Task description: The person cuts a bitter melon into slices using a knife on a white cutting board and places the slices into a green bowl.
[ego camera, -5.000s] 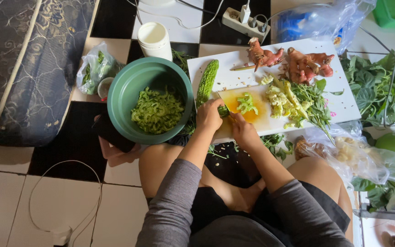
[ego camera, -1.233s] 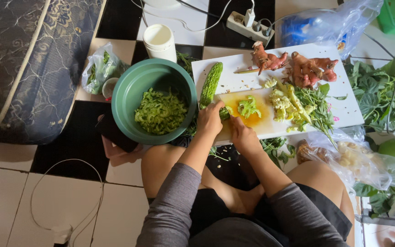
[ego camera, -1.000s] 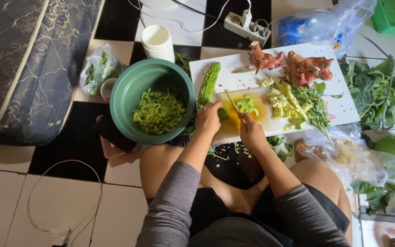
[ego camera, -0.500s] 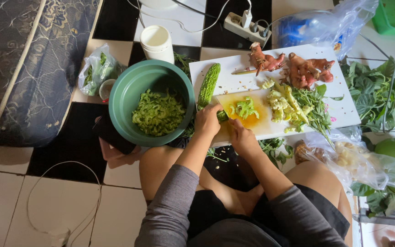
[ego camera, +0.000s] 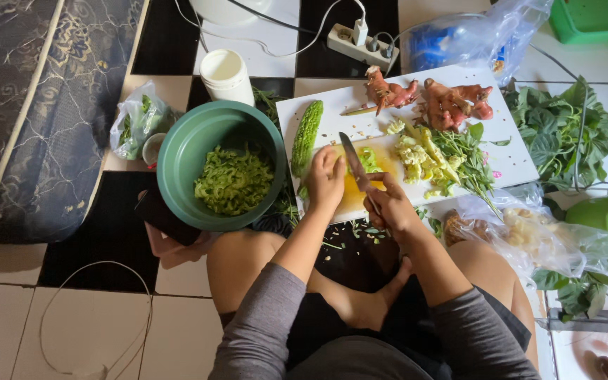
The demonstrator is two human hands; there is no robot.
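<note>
Nearest to us, our crossed legs and grey sleeves fill the bottom of the view, and our knees hide the near edge of the white cutting board (ego camera: 515, 158). Our left hand (ego camera: 326, 179) lies flat on the board with fingers curled over the piece being cut; that piece is almost wholly hidden beneath it, so we cannot tell its shape. Our right hand (ego camera: 388, 205) is closed around the handle of a knife (ego camera: 355, 163), whose blade slants up and left, its tip just beside the left hand. Between blade and greens sits a small heap of sliced green vegetable (ego camera: 369, 159) on a yellow-stained patch of board.

A whole bitter gourd (ego camera: 306, 137) lies along the board's left edge, touching the green bowl (ego camera: 177, 169), which holds more green slices. Right of the knife are pale cut pieces and leafy stems (ego camera: 459, 151); beyond them, reddish meat pieces (ego camera: 452, 105).

A clear plastic bag (ego camera: 529, 229) crowds the right knee, its contents hard to make out. Leafy greens (ego camera: 564, 134) lie beyond the board's right edge. A white cup (ego camera: 225, 74) and a power strip (ego camera: 360, 46) stand farther off. A mattress (ego camera: 43, 112) bounds the left; bare tiles lie near left.
</note>
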